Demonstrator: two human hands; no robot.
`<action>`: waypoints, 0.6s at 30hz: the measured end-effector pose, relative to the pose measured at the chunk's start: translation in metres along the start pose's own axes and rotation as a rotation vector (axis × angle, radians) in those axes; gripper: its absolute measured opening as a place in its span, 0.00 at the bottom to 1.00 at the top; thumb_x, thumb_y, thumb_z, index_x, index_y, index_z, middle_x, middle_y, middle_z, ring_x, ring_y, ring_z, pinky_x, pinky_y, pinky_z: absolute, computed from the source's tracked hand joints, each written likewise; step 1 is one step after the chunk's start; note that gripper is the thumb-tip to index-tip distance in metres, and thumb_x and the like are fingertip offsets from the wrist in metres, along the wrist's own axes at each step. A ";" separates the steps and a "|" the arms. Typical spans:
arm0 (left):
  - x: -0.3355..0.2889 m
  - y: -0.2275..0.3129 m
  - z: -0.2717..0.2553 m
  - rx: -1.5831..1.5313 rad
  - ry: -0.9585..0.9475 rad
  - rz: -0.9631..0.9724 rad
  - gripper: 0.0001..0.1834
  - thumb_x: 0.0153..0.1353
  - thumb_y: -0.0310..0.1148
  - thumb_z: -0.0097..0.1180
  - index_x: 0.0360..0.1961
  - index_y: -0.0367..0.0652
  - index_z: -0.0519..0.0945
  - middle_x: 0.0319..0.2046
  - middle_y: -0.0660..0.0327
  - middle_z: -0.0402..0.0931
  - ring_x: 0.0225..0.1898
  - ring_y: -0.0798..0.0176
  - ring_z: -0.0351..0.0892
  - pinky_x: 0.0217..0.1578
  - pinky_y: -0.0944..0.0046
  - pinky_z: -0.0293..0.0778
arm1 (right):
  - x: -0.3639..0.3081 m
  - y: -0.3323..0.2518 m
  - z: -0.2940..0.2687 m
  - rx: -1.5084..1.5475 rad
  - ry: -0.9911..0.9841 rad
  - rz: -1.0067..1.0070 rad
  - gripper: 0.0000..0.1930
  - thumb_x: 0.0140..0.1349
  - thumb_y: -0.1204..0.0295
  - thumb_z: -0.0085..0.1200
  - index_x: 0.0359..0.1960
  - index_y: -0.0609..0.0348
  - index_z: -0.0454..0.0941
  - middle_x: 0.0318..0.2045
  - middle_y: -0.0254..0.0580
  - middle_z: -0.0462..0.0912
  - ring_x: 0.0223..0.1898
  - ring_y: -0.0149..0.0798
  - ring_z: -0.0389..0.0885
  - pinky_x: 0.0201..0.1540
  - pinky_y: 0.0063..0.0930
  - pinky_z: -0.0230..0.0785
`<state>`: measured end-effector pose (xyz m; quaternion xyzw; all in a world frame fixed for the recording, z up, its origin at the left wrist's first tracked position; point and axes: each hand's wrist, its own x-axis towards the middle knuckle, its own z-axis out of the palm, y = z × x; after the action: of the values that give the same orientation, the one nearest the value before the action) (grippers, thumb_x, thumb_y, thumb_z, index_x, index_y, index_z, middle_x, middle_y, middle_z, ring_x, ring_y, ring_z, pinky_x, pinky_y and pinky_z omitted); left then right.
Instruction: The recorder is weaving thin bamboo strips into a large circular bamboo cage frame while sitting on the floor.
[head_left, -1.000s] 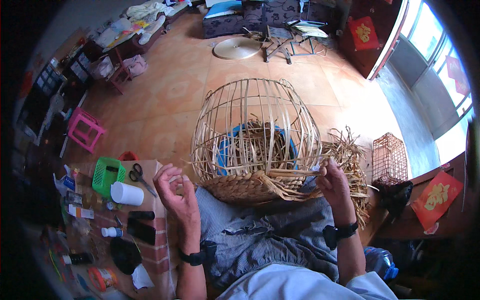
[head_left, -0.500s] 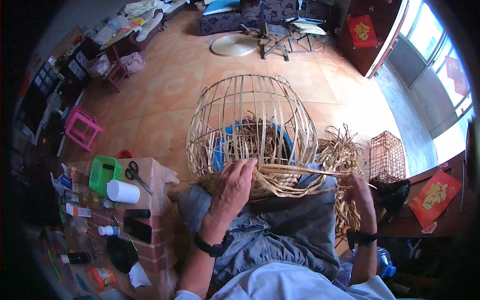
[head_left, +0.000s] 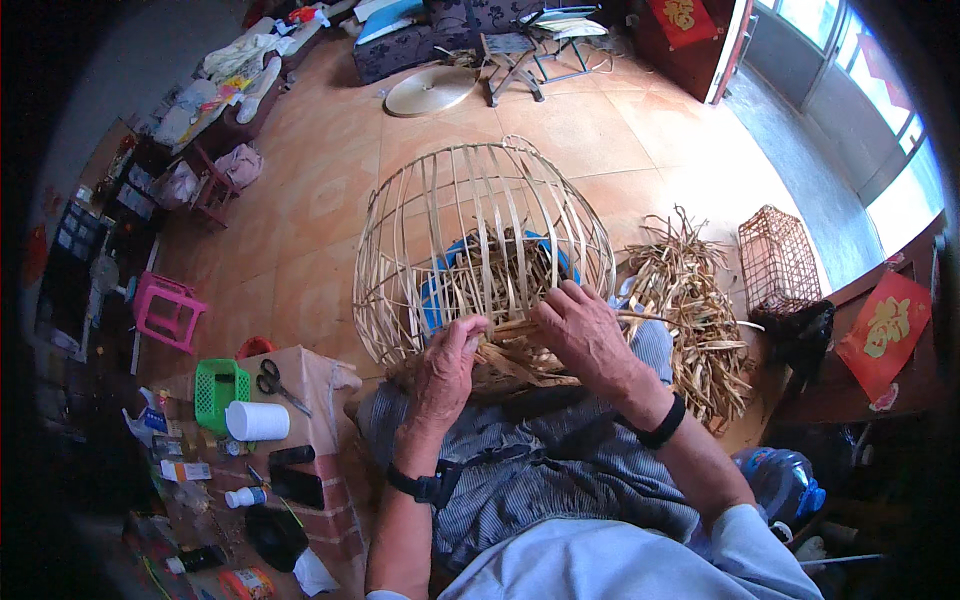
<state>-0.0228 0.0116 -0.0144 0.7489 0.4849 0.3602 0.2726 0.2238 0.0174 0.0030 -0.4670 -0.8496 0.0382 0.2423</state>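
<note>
A round, open-ribbed basket frame (head_left: 377, 235) of pale split strips stands tilted before my knees, its woven lower part against my lap. Dried brown plant strands (head_left: 515, 366) run along its near side. My left hand (head_left: 447, 368) is closed on the strands at the weave, thumb and fingertips together. To its right, my right hand (head_left: 590, 338) grips the same strands close to the ribs, and their loose ends stick out past it to the right. Through the ribs shows a blue tub (head_left: 430, 303) with more dried strands. The fingertips are partly hidden.
A heap of dried strands (head_left: 690, 310) lies on the floor to the right, beside a small wire-like lattice basket (head_left: 775, 255). On the left table stand a green plastic basket (head_left: 222, 392), a white roll (head_left: 257, 420) and scissors (head_left: 280, 385). A pink stool (head_left: 168, 310) stands beyond.
My right hand has come in from the far right to the basket's near side, beside my left hand. The strands it held stretched out are now gathered close. The view has shifted slightly.
</note>
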 end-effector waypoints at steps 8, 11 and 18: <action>-0.002 -0.011 0.000 -0.112 -0.028 -0.141 0.09 0.78 0.26 0.54 0.56 0.40 0.77 0.45 0.53 0.85 0.47 0.54 0.87 0.48 0.56 0.83 | -0.023 0.020 -0.012 0.155 -0.111 -0.012 0.07 0.66 0.69 0.60 0.43 0.53 0.79 0.36 0.42 0.78 0.37 0.51 0.87 0.35 0.45 0.80; 0.000 -0.010 0.003 -0.137 -0.027 -0.144 0.08 0.77 0.26 0.56 0.54 0.40 0.78 0.44 0.53 0.85 0.46 0.53 0.88 0.47 0.55 0.83 | -0.056 0.027 0.009 0.220 -0.149 0.053 0.08 0.64 0.70 0.60 0.43 0.53 0.79 0.35 0.42 0.79 0.38 0.52 0.86 0.36 0.45 0.80; 0.002 -0.009 -0.005 -0.086 -0.054 -0.166 0.09 0.77 0.26 0.56 0.54 0.41 0.78 0.45 0.52 0.87 0.48 0.51 0.90 0.50 0.54 0.83 | -0.079 0.062 -0.018 0.031 -0.177 0.214 0.09 0.65 0.67 0.62 0.45 0.51 0.82 0.37 0.41 0.81 0.41 0.52 0.85 0.40 0.48 0.78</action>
<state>-0.0314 0.0171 -0.0180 0.7031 0.5219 0.3366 0.3464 0.3154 -0.0144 -0.0289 -0.5459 -0.8123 0.1180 0.1679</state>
